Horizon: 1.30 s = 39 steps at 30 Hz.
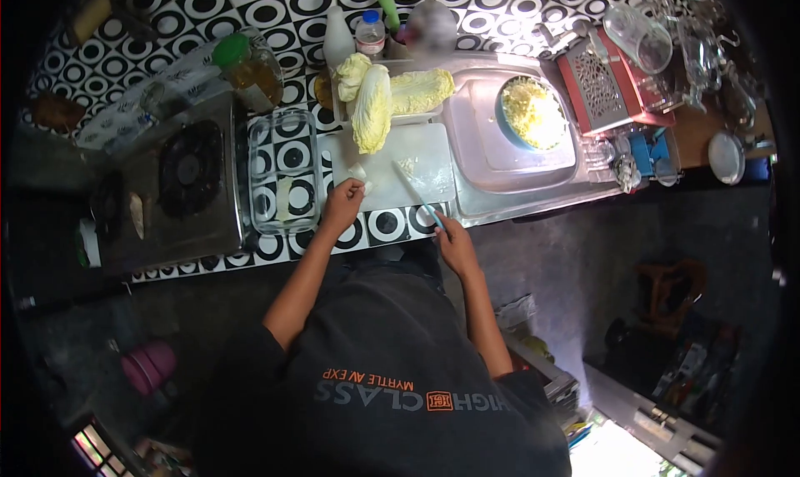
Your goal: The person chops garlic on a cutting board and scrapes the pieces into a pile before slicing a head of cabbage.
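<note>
My right hand (455, 242) is wrapped around the light-blue handle of a knife (414, 185), whose pale blade points up and left over the white cutting board (429, 148). Small chopped white bits (408, 165) lie by the blade's tip. At the board's left part, my left hand (344, 204) is closed with its fingertips pinched at a small white piece (357, 171); its kind is too small to tell. Just beyond the board, a napa cabbage (372, 110) leans over the edge of a tray, beside another long cabbage piece (421, 91).
Left of the board is a glass dish (283, 214) with dividers, then a gas stove (179, 219). A bowl of chopped cabbage (533, 114) stands in the metal sink (479, 164) at right. Behind are a green-lidded jar (250, 77), a white bottle (337, 39) and a blue-capped bottle (370, 37).
</note>
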### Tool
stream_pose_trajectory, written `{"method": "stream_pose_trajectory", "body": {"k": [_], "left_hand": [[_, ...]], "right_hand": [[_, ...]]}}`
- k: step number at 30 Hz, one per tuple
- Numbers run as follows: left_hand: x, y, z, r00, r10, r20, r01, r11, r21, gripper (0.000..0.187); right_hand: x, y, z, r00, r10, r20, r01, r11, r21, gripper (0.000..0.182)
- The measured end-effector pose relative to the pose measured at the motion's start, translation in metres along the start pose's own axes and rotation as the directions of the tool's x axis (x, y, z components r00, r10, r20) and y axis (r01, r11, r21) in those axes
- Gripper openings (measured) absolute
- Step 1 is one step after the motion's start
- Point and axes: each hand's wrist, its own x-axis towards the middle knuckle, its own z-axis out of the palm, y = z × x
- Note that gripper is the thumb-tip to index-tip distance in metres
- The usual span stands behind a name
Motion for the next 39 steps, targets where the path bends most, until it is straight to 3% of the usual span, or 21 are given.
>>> {"method": "stream_pose_trajectory", "body": {"k": [4, 7, 10, 11, 15, 18, 26, 39], "left_hand": [[-0.005, 0.011, 0.002, 0.999, 0.027, 0.018, -0.028, 0.998, 0.056, 0.017], [0.001, 0.018, 0.006, 0.979, 0.198, 0.053, -0.204, 0.971, 0.129, 0.016], [0.014, 0.022, 0.012, 0.960, 0.246, 0.136, -0.274, 0.929, 0.250, 0.013], [0.018, 0.019, 0.016, 0.938, 0.324, 0.126, -0.346, 0.901, 0.263, 0.013], [0.035, 0.017, 0.028, 0.916, 0.379, 0.132, -0.401, 0.861, 0.311, 0.014], [0.041, 0.018, 0.035, 0.888, 0.451, 0.095, -0.453, 0.817, 0.357, 0.016], [0.020, 0.025, 0.035, 0.858, 0.487, 0.164, -0.505, 0.738, 0.449, 0.026], [0.030, 0.020, 0.048, 0.860, 0.507, 0.050, -0.457, 0.725, 0.515, 0.022]], "right_hand": [[0.002, -0.013, -0.003, 0.997, 0.076, 0.009, -0.076, 0.996, -0.041, 0.038], [0.005, -0.031, -0.003, 0.997, 0.060, 0.047, -0.055, 0.993, -0.109, 0.041], [0.008, -0.040, 0.001, 0.996, 0.025, 0.082, -0.011, 0.985, -0.169, 0.046], [0.008, -0.041, 0.002, 0.996, 0.024, 0.091, -0.008, 0.984, -0.180, 0.047], [0.011, -0.073, 0.000, 0.982, 0.121, 0.148, -0.086, 0.971, -0.225, 0.053], [0.017, -0.082, 0.002, 0.983, 0.103, 0.154, -0.068, 0.974, -0.216, 0.055], [0.025, -0.100, 0.010, 0.976, 0.083, 0.202, -0.011, 0.943, -0.333, 0.064], [0.020, -0.118, 0.014, 0.959, 0.047, 0.278, 0.088, 0.887, -0.453, 0.067]]}}
